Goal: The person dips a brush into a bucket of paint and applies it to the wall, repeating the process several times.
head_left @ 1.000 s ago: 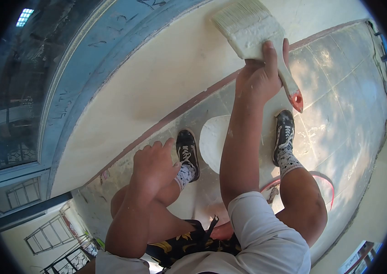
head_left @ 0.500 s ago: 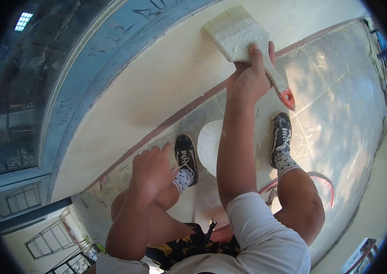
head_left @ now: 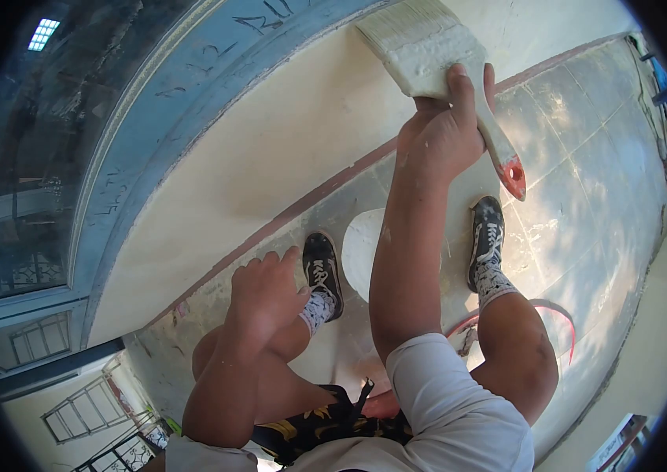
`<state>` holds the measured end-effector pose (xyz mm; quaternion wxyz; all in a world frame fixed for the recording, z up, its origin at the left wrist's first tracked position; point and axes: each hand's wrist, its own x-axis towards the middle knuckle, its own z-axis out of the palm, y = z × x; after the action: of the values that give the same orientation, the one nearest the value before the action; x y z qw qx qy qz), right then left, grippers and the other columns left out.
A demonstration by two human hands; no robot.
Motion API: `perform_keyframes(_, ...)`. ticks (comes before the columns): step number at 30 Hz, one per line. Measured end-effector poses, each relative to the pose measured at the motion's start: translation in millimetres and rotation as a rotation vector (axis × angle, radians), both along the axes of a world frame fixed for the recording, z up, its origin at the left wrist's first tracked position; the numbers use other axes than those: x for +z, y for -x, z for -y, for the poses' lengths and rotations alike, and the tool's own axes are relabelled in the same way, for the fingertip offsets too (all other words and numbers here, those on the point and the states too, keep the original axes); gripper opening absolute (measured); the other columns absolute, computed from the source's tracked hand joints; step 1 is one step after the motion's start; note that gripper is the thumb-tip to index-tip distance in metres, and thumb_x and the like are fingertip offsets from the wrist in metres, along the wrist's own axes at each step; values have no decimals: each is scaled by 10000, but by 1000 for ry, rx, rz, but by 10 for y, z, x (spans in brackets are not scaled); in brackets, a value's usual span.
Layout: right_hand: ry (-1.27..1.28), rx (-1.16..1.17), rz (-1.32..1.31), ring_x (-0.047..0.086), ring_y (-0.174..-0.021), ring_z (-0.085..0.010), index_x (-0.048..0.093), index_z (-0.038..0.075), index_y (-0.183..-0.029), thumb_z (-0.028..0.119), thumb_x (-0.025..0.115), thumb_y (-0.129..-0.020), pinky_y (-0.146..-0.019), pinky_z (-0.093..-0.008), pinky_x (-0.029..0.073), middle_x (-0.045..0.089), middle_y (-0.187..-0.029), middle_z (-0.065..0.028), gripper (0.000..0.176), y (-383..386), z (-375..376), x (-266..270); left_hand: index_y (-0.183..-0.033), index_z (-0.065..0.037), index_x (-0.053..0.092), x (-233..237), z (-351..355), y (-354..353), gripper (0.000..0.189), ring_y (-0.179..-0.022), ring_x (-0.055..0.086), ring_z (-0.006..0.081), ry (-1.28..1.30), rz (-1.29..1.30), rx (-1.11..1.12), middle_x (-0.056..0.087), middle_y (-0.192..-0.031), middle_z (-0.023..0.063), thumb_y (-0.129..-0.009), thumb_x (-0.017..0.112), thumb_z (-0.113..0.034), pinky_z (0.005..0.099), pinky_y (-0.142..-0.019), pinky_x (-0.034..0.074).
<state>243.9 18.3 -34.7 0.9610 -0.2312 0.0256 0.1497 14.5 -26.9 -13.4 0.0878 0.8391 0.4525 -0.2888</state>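
Brush (head_left: 426, 49) is looking wide and caked in white paint, red tip showing on its handle, bristles sitting against the cream wall (head_left: 270, 149) near the blue trim. Right hand (head_left: 440, 138) is gripping it tight. Left hand (head_left: 267, 295) is resting in a loose fist on the knee, holding nothing. One brush, two shoes (head_left: 323, 271).

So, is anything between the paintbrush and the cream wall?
Nothing visible. The right hand holds the wide paintbrush with its bristles right at the cream wall, and no object shows between them.
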Motion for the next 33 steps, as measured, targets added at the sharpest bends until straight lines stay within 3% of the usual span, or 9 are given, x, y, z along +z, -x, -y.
perform_keyframes(20, 7, -43, -13, 563, -1052, -278, 328, -77, -1356, 11, 591, -834, -845, -408, 526, 498, -1194, -202, 591, 57, -52, -11, -1272, -100, 490, -51, -7, 56, 624, -908, 622, 296, -29, 3, -34, 616, -1000, 130, -744, 699, -360, 414, -778, 496)
perform_keyframes(27, 127, 37, -42, 563, -1068, -273, 321, -61, -1367, -5, 579, -838, -850, -379, 527, 490, -1228, -203, 591, 44, -24, -426, -1278, -101, 486, -30, -2, 48, 627, -906, 618, 300, -31, 29, -31, 616, -1000, 134, -744, 700, -350, 412, -775, 495)
perform_keyframes(29, 86, 23, -69, 606, -985, -252, 343, -75, -1347, -9, 614, -815, -761, -355, 575, 540, -1159, -221, 601, 1, 30, -479, -1278, -101, 486, -24, -12, 17, 626, -908, 618, 302, -25, 26, -35, 616, -999, 134, -745, 700, -349, 412, -775, 496)
perform_keyframes(33, 18, -15, -23, 557, -1064, -263, 322, -65, -1365, 10, 593, -832, -831, -393, 522, 505, -1196, -195, 603, -41, 35, -134, -1274, -100, 487, -54, 6, -6, 622, -916, 619, 305, -3, 15, -19, 616, -997, 135, -746, 700, -350, 413, -775, 499)
